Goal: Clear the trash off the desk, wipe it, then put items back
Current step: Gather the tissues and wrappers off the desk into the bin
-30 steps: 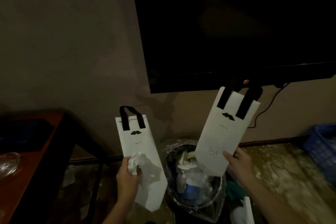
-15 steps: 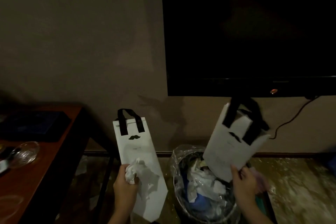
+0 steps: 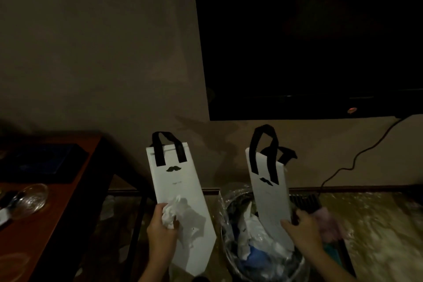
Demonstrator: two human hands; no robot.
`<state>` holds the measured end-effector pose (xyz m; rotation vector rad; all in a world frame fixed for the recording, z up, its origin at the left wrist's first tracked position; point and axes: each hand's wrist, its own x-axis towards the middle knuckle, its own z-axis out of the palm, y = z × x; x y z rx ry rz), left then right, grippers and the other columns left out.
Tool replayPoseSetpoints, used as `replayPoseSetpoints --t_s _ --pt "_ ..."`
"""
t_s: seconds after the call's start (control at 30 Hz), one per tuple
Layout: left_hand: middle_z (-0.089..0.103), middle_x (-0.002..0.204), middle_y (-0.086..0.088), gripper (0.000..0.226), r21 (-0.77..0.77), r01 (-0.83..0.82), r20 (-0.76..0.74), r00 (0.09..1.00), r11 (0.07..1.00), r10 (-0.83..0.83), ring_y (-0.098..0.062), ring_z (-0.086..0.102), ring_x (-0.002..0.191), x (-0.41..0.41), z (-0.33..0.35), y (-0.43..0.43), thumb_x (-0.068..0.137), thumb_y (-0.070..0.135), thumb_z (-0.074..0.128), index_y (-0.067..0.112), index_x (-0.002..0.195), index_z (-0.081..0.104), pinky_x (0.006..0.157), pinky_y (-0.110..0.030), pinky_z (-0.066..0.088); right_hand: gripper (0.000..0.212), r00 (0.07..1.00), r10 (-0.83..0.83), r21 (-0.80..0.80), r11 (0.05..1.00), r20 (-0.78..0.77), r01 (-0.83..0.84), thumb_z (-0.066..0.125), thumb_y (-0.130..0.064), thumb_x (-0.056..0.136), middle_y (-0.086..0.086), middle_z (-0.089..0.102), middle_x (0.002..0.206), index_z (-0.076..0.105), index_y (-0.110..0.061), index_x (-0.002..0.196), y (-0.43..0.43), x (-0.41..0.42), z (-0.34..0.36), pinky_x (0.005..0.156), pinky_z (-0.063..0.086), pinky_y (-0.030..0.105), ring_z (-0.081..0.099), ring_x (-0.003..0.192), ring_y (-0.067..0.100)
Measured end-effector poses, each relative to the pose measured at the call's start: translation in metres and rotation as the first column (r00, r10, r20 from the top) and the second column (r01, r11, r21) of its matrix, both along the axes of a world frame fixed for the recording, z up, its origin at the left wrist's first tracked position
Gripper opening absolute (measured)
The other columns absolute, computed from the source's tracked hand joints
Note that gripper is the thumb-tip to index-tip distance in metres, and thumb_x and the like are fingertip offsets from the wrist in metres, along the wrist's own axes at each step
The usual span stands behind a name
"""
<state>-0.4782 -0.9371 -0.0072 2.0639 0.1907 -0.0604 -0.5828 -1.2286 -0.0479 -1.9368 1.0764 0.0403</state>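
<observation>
The left hand (image 3: 160,231) grips a crumpled tissue (image 3: 171,213) against a white moustache-printed bag (image 3: 180,201); its small lettering is unreadable. The right hand (image 3: 302,231) holds a matching bag (image 3: 270,199) over the bin (image 3: 229,236).

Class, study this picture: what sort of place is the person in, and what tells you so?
Probably a hotel room or similar living space: a wall-mounted television, a wooden desk with a glass dish, and a lined waste bin on the floor.
</observation>
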Motion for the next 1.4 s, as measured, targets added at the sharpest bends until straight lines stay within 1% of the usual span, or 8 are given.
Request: replayPoseSetpoints --t_s 0.17,0.33,0.5,0.8,0.97,1.13,1.27,1.4 --pt "0.063 0.092 -0.003 0.025 0.018 -0.009 -0.015 1.000 1.000 0.010 -0.021 0.059 0.087 0.000 -0.010 0.007 0.088 -0.001 0.059 0.020 0.100 0.056 0.075 -0.032 0.046 0.014 0.945 0.229 0.012 0.973 -0.232 -0.232 0.058 -0.015 0.090 0.004 0.058 0.082 0.052 -0.012 0.077 -0.011 -0.010 0.006 0.065 0.044 0.025 0.055 0.072 0.016" --pt "0.060 0.086 -0.005 0.025 -0.020 -0.001 -0.022 1.000 1.000 0.001 -0.024 0.056 0.083 0.004 -0.010 -0.004 0.086 -0.003 0.061 0.017 0.099 0.055 0.074 -0.030 0.042 0.014 0.964 0.076 -0.057 0.994 -0.256 -0.094 0.057 -0.010 0.091 0.013 0.064 0.082 0.060 0.002 0.084 -0.002 -0.020 -0.011 0.069 0.049 0.027 0.062 0.075 0.023" --pt "0.061 0.087 0.000 0.026 -0.032 0.028 0.000 1.000 0.999 -0.028 -0.016 0.057 0.082 0.011 0.000 -0.007 0.088 -0.004 0.057 0.022 0.091 0.055 0.067 -0.027 0.043 0.037 0.978 -0.043 0.086 0.994 -0.203 0.062 0.047 0.004 0.093 0.020 0.050 0.132 0.045 0.007 0.130 0.011 -0.004 -0.047 0.100 0.034 0.028 0.047 0.122 0.034" --pt "0.061 0.087 0.006 0.031 -0.017 0.038 0.010 0.999 0.999 -0.038 -0.004 0.057 0.083 0.004 0.003 -0.006 0.088 -0.002 0.058 0.028 0.086 0.052 0.065 -0.018 0.043 0.029 0.903 0.061 0.041 0.998 -0.426 -0.048 0.053 -0.006 0.088 0.024 0.060 0.118 0.053 0.005 0.115 -0.002 0.011 -0.089 0.090 0.050 0.041 0.060 0.106 0.038" --pt "0.063 0.087 0.006 0.035 -0.020 0.050 0.005 0.999 0.999 -0.050 -0.006 0.059 0.083 -0.003 0.002 0.010 0.087 -0.006 0.057 0.028 0.088 0.053 0.069 -0.017 0.049 0.047 0.823 0.273 0.164 0.962 -0.497 -0.220 0.073 -0.026 0.076 0.017 0.062 0.117 0.060 0.002 0.112 0.015 -0.002 -0.046 0.077 0.044 0.026 0.059 0.111 0.028" --pt "0.064 0.085 0.001 0.035 -0.079 0.058 0.011 0.998 0.995 -0.057 -0.012 0.061 0.083 -0.002 0.002 0.010 0.087 -0.012 0.053 0.023 0.089 0.055 0.066 -0.016 0.046 0.031 0.823 0.390 0.218 0.920 -0.414 -0.326 0.073 -0.028 0.079 0.003 0.056 0.080 0.051 -0.008 0.070 0.016 -0.005 0.018 0.075 0.045 0.020 0.059 0.088 0.017" --pt "0.062 0.092 0.000 0.026 -0.207 -0.001 -0.021 1.000 0.978 -0.004 -0.014 0.058 0.088 -0.009 0.002 0.000 0.089 -0.007 0.054 0.018 0.095 0.055 0.071 -0.021 0.048 0.031 0.872 0.467 0.391 0.837 -0.145 -0.383 0.068 -0.036 0.084 0.000 0.061 0.061 0.064 -0.008 0.073 0.055 0.011 0.056 0.055 0.044 0.018 0.060 0.059 0.009" --pt "0.063 0.091 0.001 0.026 -0.269 0.061 -0.009 0.998 0.961 -0.066 -0.010 0.060 0.086 -0.021 0.013 0.002 0.088 -0.004 0.057 0.021 0.091 0.056 0.069 -0.016 0.045 0.059 0.865 0.501 0.457 0.763 0.032 -0.458 0.059 -0.058 0.084 0.001 0.061 0.116 0.053 -0.016 0.124 0.105 0.044 0.064 0.081 0.048 0.025 0.060 0.103 0.013"
